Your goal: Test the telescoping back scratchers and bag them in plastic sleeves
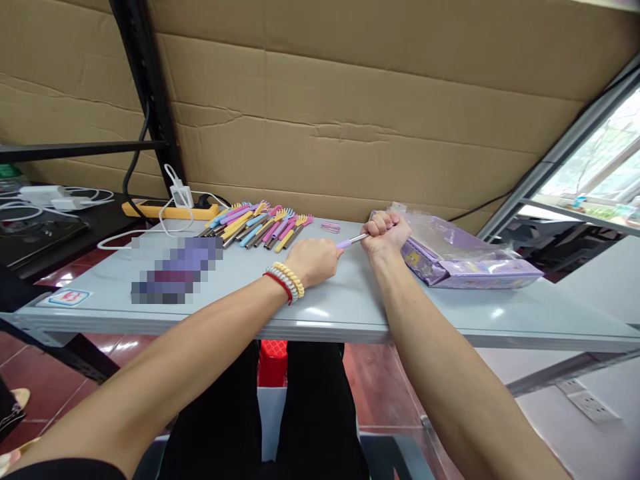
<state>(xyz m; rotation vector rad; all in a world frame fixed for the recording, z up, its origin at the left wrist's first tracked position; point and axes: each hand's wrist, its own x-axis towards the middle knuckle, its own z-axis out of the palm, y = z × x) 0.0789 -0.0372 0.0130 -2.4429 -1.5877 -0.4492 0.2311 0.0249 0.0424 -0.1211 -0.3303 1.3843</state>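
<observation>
Stretched between my two hands is a telescopic back scratcher [351, 241] with a purple grip and a thin metal rod. My left hand [314, 261], bracelets on its wrist, is closed around the purple part. A closed fist of my right hand [385, 235] grips the metal rod's other end, hiding that tip. Left of my hands lies a pile of back scratchers [255, 223] in yellow, blue, pink and purple, with claw-shaped heads pointing away from me. A small pink-purple label-like piece [331, 227] lies flat behind my hands.
A purple printed box [480, 272] with clear plastic on it stands right of my right hand. A pixelated object [177, 270] lies at the left. Behind it are a yellow power strip [170, 210] and a white charger [181, 196] with cables. Cardboard [350, 120] walls the shelf's back.
</observation>
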